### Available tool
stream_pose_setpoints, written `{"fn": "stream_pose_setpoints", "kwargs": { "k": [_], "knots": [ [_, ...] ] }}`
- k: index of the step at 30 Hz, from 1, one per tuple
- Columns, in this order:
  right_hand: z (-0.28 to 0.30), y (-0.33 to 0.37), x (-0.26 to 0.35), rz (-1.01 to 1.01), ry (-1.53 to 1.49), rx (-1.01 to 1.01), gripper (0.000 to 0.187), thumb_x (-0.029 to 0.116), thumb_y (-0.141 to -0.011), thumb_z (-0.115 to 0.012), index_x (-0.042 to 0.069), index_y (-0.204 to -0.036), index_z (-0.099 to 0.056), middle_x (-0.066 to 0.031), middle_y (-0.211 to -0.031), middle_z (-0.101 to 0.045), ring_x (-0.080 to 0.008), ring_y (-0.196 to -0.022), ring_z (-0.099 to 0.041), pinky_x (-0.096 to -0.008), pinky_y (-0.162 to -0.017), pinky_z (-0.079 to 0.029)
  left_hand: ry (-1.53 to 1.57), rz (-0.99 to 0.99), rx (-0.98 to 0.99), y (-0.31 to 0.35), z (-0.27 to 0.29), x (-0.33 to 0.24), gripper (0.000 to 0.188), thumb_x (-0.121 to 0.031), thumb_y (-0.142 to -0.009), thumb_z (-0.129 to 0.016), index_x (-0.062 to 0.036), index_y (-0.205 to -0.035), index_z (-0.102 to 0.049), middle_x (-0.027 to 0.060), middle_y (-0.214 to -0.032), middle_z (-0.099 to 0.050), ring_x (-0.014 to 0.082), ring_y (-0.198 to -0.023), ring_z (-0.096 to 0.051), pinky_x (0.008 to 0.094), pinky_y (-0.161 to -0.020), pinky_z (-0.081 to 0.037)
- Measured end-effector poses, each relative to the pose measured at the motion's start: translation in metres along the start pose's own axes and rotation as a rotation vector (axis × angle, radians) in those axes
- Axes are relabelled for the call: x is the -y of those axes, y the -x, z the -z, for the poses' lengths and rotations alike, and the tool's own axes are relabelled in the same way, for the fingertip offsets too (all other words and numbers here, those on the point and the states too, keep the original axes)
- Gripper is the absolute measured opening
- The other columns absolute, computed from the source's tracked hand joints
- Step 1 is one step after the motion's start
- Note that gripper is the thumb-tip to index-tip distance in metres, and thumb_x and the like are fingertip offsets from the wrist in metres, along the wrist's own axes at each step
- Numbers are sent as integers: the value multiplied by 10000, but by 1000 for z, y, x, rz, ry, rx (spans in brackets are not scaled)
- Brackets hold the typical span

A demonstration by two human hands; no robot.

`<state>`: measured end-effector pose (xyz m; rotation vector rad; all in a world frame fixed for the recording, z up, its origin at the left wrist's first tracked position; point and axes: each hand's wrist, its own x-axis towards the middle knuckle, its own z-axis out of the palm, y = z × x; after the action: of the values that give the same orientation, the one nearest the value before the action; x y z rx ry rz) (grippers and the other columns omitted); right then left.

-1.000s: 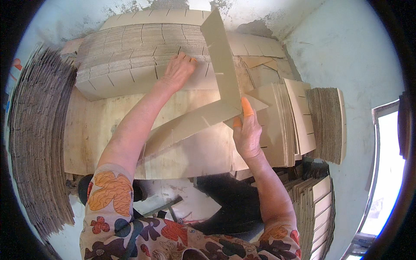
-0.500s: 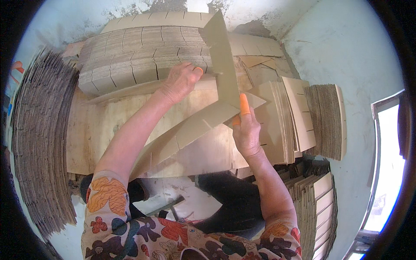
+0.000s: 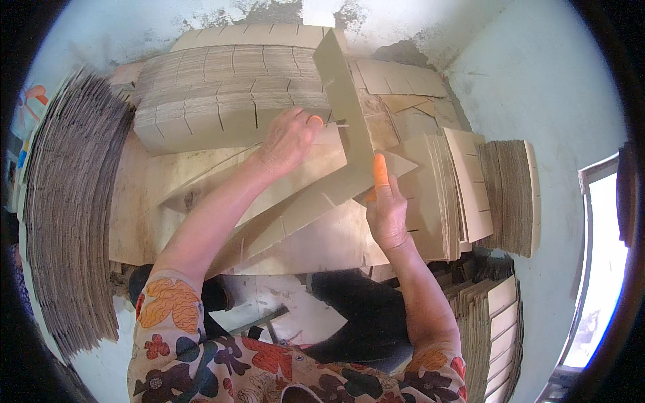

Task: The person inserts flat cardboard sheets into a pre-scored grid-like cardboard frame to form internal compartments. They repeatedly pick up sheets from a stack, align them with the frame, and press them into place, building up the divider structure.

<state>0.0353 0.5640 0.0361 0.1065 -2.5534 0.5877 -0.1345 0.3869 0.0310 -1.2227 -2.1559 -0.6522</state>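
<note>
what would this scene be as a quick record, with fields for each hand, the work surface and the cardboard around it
left hand: left hand gripping the upper edge of a loose cardboard strip
right hand: right hand pinching crossed cardboard strips near their crossing
finger covers: orange finger covers on both hands
surface: pale wooden board
far side: slotted cardboard stack
left side: tall cardboard stack
right side: upright cardboard sheets
</note>
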Motion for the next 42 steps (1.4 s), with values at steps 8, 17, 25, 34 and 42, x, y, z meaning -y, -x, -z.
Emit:
{"fn": "stream_pose_setpoints", "kwargs": {
  "k": [8,17,25,34,42],
  "knots": [
    [3,1,6,-20,-55,-49,695,-175,-707,-484,7,-1374,-407,-201,-1014,-600,-266,-756,-623,-297,-660,-514,0,-8,48,9,-3,4,154,-14,-639,-612,-29,-765,-525,113,-724,-538,279,-754,-547,390,-619,-467],
    [-1,3,0,-33,-10,-28,718,-153,-698,-481,52,-1382,-409,-195,-999,-600,-299,-768,-623,-320,-681,-514,51,-83,-48,5,0,-9,189,29,-630,-601,-10,-811,-562,103,-722,-535,266,-735,-538,381,-619,-472],
    [1,4,2,-57,-29,-41,741,-120,-696,-534,58,-1397,-374,-182,-988,-583,-302,-742,-612,-342,-644,-515,18,9,-52,6,-6,4,141,21,-652,-593,-13,-786,-564,101,-687,-557,272,-698,-554,373,-596,-476],
    [-11,12,-14,-123,75,95,726,-50,-744,-571,62,-1416,-321,-194,-1027,-565,-338,-794,-613,-395,-655,-521,434,299,184,-4,13,-27,115,-33,-728,-654,-10,-802,-569,105,-749,-604,231,-677,-578,351,-591,-475],
    [-4,15,-10,-166,-74,63,734,-124,-723,-484,60,-1417,-336,-218,-1049,-569,-357,-770,-611,-357,-667,-515,30,470,499,-48,30,38,346,-184,-731,-749,18,-942,-563,148,-836,-617,284,-817,-596,365,-703,-494]
  ]
}}
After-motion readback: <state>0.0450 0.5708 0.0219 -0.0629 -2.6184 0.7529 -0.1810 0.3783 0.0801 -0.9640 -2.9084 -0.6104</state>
